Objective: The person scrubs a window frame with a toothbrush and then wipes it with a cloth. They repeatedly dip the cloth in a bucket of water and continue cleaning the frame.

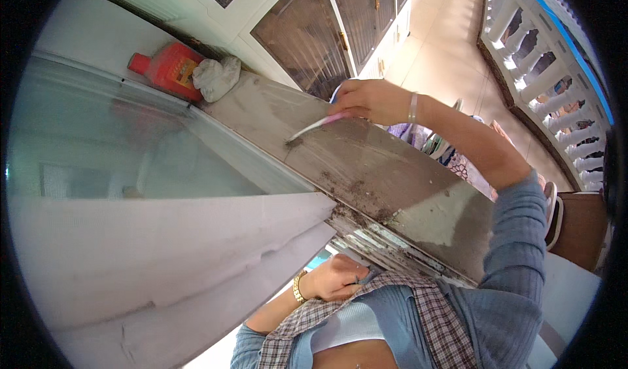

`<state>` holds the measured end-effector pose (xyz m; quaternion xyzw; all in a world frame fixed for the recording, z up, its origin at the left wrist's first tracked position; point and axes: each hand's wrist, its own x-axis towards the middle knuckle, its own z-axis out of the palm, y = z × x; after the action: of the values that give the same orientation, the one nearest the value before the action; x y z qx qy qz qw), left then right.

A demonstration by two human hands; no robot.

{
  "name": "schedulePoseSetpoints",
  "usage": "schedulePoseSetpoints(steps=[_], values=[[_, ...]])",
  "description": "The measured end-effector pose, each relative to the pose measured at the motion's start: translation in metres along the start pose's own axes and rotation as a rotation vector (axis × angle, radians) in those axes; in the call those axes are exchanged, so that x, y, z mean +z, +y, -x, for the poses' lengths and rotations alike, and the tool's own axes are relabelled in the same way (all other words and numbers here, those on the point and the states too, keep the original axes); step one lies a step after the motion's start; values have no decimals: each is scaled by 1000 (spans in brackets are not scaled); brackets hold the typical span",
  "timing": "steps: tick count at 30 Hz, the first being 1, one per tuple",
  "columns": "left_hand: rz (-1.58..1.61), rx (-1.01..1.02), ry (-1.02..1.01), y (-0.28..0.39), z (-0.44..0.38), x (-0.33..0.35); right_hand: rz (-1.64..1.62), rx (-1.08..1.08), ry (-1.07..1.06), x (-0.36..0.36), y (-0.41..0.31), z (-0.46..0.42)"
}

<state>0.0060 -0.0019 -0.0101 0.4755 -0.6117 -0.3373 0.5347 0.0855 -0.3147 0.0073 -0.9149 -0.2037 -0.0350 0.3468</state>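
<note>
My right hand (370, 102) grips the pink handle of a slim white brush (311, 128), probably a toothbrush. The tip of the brush touches the dusty window sill (392, 173) beside the window frame. Something blue and white shows partly behind that hand. My left hand (338, 277), with a gold-coloured watch or bracelet at the wrist, is closed on a bit of grey-blue cloth (370, 273) near my chest. Dark dirt (355, 187) lies scattered on the sill and along the window track (387, 244).
A red plastic bottle (171, 70) and a crumpled whitish bag (216, 79) stand at the sill's far end. Window glass (122, 143) and a pale curtain (162, 251) are at the left. Beyond the sill are a cabinet (299, 30), hanging clothes (461, 165) and a white balustrade (532, 50).
</note>
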Motion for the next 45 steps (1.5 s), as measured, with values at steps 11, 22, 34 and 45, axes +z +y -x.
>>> schedulePoseSetpoints(steps=[11,22,34,45], values=[[-6,-86,-52,12,-16,-2,-153,137,-283,-21,-34,103],[-5,-118,-13,14,-15,2,-46,147,112,-1,-4,72],[-55,-106,-85,4,-3,-2,-86,142,139,-20,0,78],[-7,-64,-55,8,-10,-2,-271,161,-276,-56,-3,128]])
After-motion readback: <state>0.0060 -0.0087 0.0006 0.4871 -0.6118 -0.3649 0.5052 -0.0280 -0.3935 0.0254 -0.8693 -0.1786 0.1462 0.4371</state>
